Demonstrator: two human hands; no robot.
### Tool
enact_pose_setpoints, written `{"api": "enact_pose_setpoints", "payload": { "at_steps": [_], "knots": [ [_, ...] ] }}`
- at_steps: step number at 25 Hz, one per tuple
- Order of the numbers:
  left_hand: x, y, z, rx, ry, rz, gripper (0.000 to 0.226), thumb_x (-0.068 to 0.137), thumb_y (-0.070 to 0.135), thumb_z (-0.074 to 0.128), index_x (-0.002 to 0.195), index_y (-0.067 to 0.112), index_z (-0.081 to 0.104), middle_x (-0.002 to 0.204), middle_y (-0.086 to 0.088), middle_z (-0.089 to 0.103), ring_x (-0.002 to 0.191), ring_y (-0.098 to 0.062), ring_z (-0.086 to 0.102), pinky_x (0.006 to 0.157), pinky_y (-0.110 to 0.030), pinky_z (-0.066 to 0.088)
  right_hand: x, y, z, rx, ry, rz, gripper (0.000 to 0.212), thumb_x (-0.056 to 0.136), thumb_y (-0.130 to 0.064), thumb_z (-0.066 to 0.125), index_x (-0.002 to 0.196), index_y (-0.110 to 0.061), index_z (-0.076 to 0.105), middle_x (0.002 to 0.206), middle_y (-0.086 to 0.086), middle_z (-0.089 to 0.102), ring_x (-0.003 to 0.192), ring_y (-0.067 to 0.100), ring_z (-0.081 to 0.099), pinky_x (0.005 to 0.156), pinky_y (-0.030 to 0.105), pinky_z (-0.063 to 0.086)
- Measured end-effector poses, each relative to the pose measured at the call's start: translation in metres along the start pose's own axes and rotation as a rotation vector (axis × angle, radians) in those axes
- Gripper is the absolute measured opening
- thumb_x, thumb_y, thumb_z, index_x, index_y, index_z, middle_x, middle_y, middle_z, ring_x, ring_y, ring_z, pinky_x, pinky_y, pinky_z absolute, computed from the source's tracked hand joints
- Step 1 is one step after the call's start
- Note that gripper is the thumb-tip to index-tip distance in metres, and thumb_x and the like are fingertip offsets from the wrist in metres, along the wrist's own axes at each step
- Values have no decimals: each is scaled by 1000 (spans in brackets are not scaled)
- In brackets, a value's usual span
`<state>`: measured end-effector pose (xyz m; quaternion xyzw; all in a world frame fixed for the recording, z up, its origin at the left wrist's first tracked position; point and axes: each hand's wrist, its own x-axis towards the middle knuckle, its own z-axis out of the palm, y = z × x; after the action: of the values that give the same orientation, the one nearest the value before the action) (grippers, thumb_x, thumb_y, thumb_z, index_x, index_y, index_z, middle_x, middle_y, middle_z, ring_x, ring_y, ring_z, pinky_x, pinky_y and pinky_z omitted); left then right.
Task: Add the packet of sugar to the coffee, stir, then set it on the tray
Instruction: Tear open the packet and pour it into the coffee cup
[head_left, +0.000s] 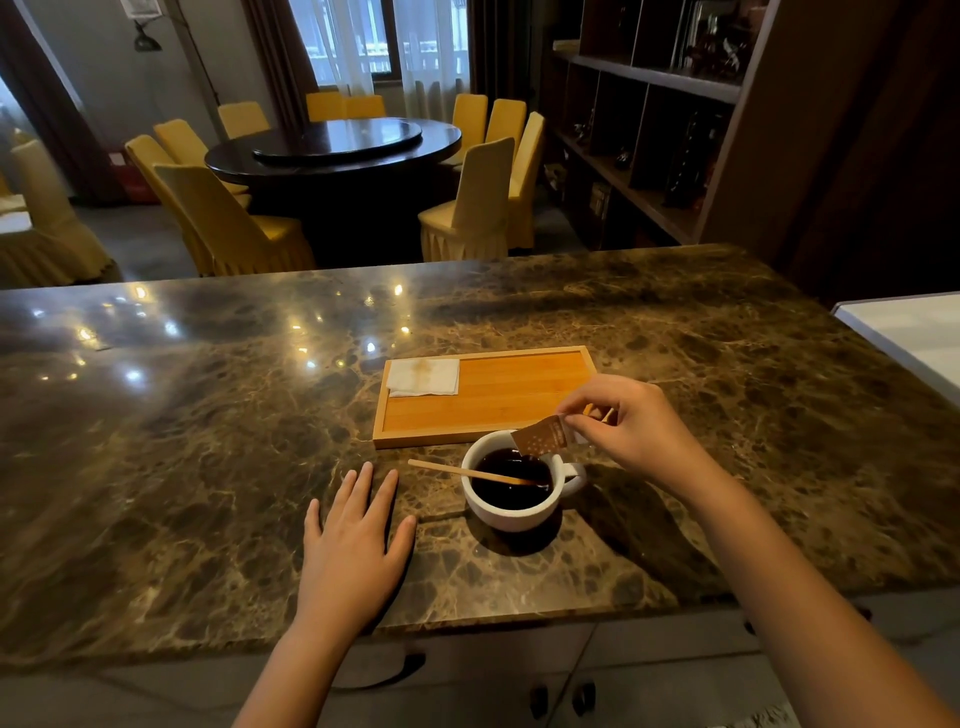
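Head view: your right hand (631, 428) pinches one brown sugar packet (543, 435), tilted over one white cup (511, 480) of dark coffee; one wooden stirrer (457, 472) leans inside it; your left hand (353, 540) lies flat, open and empty on the marble counter (208, 441); one wooden tray (514, 395), just behind the cup, holds one folded napkin (423, 376).

Dark marble tabletop (208, 441), glossy, lamp reflections on far left part. White napkin (423, 376) folded. Behind: round dark dining table (332, 148), yellow-covered chairs (467, 208) around it. Dark shelf unit (649, 130) at right. Curtained window (363, 41) far back.
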<state>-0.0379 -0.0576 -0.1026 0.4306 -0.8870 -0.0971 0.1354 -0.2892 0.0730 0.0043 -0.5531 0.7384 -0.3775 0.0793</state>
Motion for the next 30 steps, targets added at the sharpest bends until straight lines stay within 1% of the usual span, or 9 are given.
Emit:
{"api": "enact_pose_setpoints", "payload": {
  "at_steps": [4, 9, 15, 18, 20, 22, 24, 27, 30],
  "knots": [
    [1, 0, 0, 6, -5, -5, 73, 76, 64, 7, 141, 32, 17, 153, 0, 11, 138, -12, 0, 112, -49, 1, -1, -1, 0, -20, -20, -23, 11, 82, -10, 65, 88, -17, 71, 84, -10, 62, 78, -2, 53, 67, 13, 41],
    [0, 2, -2, 17, -21, -18, 74, 75, 64, 5, 141, 33, 15, 153, 1, 9, 138, -12, 0, 112, -48, 0, -2, 6, 5, 110, 22, 79, 11, 83, -9, 64, 89, -16, 71, 84, -11, 63, 84, 5, 59, 73, 16, 45],
    [1, 3, -3, 11, -28, -20, 74, 75, 64, 4, 142, 33, 15, 153, 1, 8, 138, -11, -2, 113, -48, -1, -4, 13, 9, 583, 58, 281, 9, 86, -1, 57, 85, -9, 62, 80, 8, 65, 63, 15, 68, 59, 21, 57],
    [0, 3, -3, 6, -21, -20, 74, 75, 64, 5, 141, 33, 16, 153, 1, 10, 138, -12, -1, 112, -48, 0, 0, 21, 14, 820, 104, 382, 10, 88, 0, 54, 84, -8, 57, 79, 12, 66, 63, 13, 71, 57, 19, 57],
    [0, 3, -4, 4, -18, -21, 74, 75, 64, 5, 141, 33, 17, 153, 0, 10, 138, -11, -1, 112, -48, 0, 6, 29, 17, 896, 189, 449, 11, 87, -3, 56, 84, -12, 59, 81, 8, 66, 65, 13, 69, 57, 20, 55],
    [0, 2, -3, 10, -18, -22, 73, 75, 64, 5, 141, 33, 16, 153, 1, 10, 137, -11, -1, 112, -48, 0, 13, 39, 20, 822, 291, 495, 13, 85, -7, 61, 80, -19, 62, 80, 4, 62, 70, 15, 60, 59, 24, 48],
    [0, 2, -2, 10, -18, -25, 73, 76, 64, 5, 141, 33, 16, 153, 1, 10, 136, -10, -3, 113, -48, 0, 21, 49, 24, 602, 342, 518, 8, 83, -11, 65, 81, -19, 65, 82, 3, 62, 73, 15, 55, 61, 24, 43],
    [0, 3, -2, 19, -22, -27, 72, 76, 63, 5, 141, 34, 15, 153, 2, 9, 136, -8, -5, 113, -48, 0, 31, 60, 32, 338, 349, 543, 10, 83, -15, 66, 92, -12, 67, 92, 4, 64, 85, 18, 58, 65, 26, 47],
    [0, 2, -2, 30, -29, -33, 72, 76, 63, 4, 141, 35, 13, 153, 3, 7, 134, -5, -8, 113, -47, -1, 37, 67, 39, 121, 335, 535, 13, 83, -14, 65, 96, -10, 66, 91, 4, 63, 84, 16, 56, 64, 24, 46]
  ]
}}
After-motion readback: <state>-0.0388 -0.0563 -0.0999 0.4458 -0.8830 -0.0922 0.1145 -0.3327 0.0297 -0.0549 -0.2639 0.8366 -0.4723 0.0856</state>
